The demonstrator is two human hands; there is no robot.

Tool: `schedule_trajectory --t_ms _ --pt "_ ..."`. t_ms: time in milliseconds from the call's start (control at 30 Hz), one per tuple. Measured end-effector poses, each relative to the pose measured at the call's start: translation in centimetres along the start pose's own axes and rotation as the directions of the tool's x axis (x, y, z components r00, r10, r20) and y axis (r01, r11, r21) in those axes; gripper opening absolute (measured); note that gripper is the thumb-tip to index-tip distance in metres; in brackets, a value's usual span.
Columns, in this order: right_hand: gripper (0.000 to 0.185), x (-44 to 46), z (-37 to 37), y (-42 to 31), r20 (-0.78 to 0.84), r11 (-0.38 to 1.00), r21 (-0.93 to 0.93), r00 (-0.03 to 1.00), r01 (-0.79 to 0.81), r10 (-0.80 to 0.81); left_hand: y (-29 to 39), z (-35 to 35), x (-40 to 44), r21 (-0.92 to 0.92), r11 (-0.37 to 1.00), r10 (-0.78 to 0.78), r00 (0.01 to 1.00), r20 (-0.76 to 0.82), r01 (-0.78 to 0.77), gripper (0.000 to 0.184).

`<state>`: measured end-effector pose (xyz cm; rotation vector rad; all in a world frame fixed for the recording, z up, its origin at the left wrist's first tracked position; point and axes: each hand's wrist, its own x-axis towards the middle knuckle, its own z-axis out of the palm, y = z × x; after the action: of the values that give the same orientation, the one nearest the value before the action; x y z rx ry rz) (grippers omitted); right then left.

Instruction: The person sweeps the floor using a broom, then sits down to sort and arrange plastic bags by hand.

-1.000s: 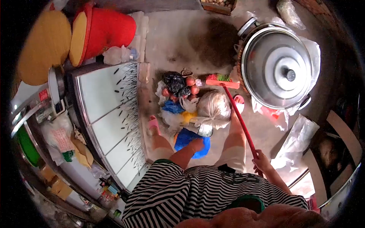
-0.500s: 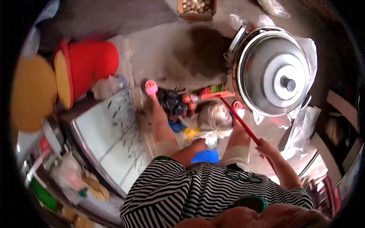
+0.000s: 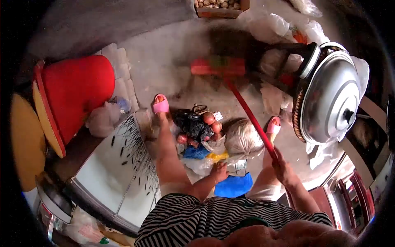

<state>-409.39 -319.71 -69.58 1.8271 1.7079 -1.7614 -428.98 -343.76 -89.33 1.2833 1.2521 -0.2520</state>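
Observation:
My right hand (image 3: 284, 169) is wrapped around the long red handle of a broom (image 3: 252, 116). The broom's wide head, with red and green bristles, is blurred over the concrete floor ahead of my feet. My left hand (image 3: 219, 171) is low between my legs with its fingers curled; what it holds, if anything, I cannot make out. Just below it shows a flat blue piece (image 3: 233, 186). Close by lie a yellow bag (image 3: 217, 157), a tied whitish sack (image 3: 245, 140), a black plastic bag (image 3: 193, 125) and several reddish onions (image 3: 209, 118).
On the right, a large lidded metal pot (image 3: 329, 99) stands in a woven surround. A red tub-shaped object (image 3: 80, 88) is at the left, above a pale patterned cabinet top (image 3: 111, 154). A cardboard box (image 3: 218, 13) of garlic-like bulbs sits at the far edge.
The broom head has swung forward and left, away from the onions and sack to the open floor beyond them. The view has shifted, showing the pot farther right.

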Motion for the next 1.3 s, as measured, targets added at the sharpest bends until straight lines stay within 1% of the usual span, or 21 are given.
schedule_trajectory --t_ms 33,133,200,233,267,333,367,433,500,600,633,700,733,767,833,900,933,1033,1167,1267,1300 --pt "0.047 2.4 0.2 -0.2 -0.028 0.998 0.0 0.998 0.059 -0.059 0.1 0.4 0.6 0.006 0.999 0.049 0.998 -0.038 -0.049 0.06" --pt "0.048 9.8 -0.3 -2.4 -0.009 0.959 -0.282 0.999 0.043 -0.048 0.4 2.1 2.5 0.037 0.993 0.114 0.992 -0.058 -0.112 0.059" --pt "0.049 15.3 0.2 -3.1 -0.073 0.968 -0.25 0.997 0.014 -0.033 -0.1 3.1 3.8 0.06 0.99 0.128 0.991 -0.04 -0.125 0.057" --pt "0.05 17.8 0.4 -3.2 -0.103 0.971 -0.239 0.994 -0.003 -0.022 -0.1 2.9 4.3 -0.001 0.995 0.103 0.994 0.042 -0.103 0.056" --pt "0.05 19.7 0.7 -3.0 -0.129 0.974 -0.224 0.992 -0.02 -0.009 -0.4 3.9 4.8 -0.007 0.994 0.107 0.994 0.026 -0.107 0.054" --pt "0.05 21.1 0.7 -3.1 -0.081 0.978 -0.192 0.994 -0.086 0.072 -1.2 5.6 4.8 -0.015 0.994 0.107 0.994 0.01 -0.107 0.051" --pt "0.049 20.7 1.1 -2.4 -0.094 0.985 -0.171 0.996 -0.021 0.005 -1.5 6.5 4.6 0.001 0.993 0.116 0.993 -0.005 -0.116 0.051" --pt "0.049 18.7 1.3 -1.1 -0.102 0.971 -0.186 0.986 -0.148 0.13 -2.3 8.0 5.3 -0.054 0.994 0.104 0.988 0.117 -0.099 0.051" --pt "0.048 14.6 0.7 2.4 -0.106 0.949 -0.273 0.986 -0.156 0.132 -2.7 8.3 5.4 -0.066 0.993 0.109 0.975 0.195 -0.098 0.051" --pt "0.047 7.8 0.9 3.1 -0.076 0.969 -0.102 0.973 -0.227 0.22 -3.9 11.7 5.2 -0.042 0.989 0.148 0.983 0.113 -0.144 0.05" --pt "0.047 5.5 1.1 3.0 -0.073 0.972 -0.015 0.97 -0.233 0.232 -3.9 11.5 5.4 -0.076 0.988 0.148 0.968 0.205 -0.135 0.049" --pt "0.048 3.1 0.8 2.9 -0.082 0.982 -0.075 0.983 -0.173 0.167 -3.7 11.9 4.6 -0.096 0.985 0.155 0.974 0.163 -0.141 0.048" --pt "0.048 2.3 0.1 0.2 -0.06 0.965 -0.136 0.974 -0.224 0.218 -3.6 12.7 4.2 -0.106 0.984 0.157 0.977 0.143 -0.142 0.048" --pt "0.047 2.6 0.1 0.0 -0.096 0.969 -0.167 0.981 -0.184 0.169 -3.7 14.0 4.1 -0.094 0.983 0.166 0.981 0.096 -0.157 0.048" --pt "0.046 3.4 0.1 -0.5 -0.165 0.965 -0.238 0.984 -0.11 0.071 -3.5 14.7 3.8 -0.081 0.981 0.185 0.976 0.116 -0.177 0.047" --pt "0.047 7.6 0.8 -0.8 -0.257 0.918 -0.393 0.965 -0.05 -0.058 -3.4 15.2 3.3 -0.092 0.978 0.197 0.971 0.134 -0.186 0.045" --pt "0.047 10.0 1.2 -0.9 -0.315 0.906 -0.4 0.949 -0.14 0.007 -3.4 14.6 3.2 -0.107 0.977 0.2 0.97 0.139 -0.186 0.044" --pt "0.048 16.6 2.2 -1.1 -0.23 0.91 -0.298 0.947 -0.289 0.225 -3.4 14.1 3.0 -0.136 0.968 0.235 0.954 0.183 -0.213 0.044" --pt "0.048 19.2 4.4 2.2 -0.105 0.981 -0.15 0.989 -0.123 0.107 -3.6 14.7 2.6 -0.179 0.955 0.264 0.952 0.153 -0.237 0.056" --pt "0.048 15.7 4.2 3.3 -0.009 0.989 -0.066 0.991 -0.134 0.133 -3.3 16.5 3.1 -0.171 0.865 0.458 0.881 -0.121 -0.473 0.06" --pt "0.048 13.9 3.7 3.4 0.01 0.986 -0.077 0.989 -0.147 0.148 -2.9 16.7 3.3 -0.141 0.87 0.465 0.881 -0.087 -0.473 0.065"
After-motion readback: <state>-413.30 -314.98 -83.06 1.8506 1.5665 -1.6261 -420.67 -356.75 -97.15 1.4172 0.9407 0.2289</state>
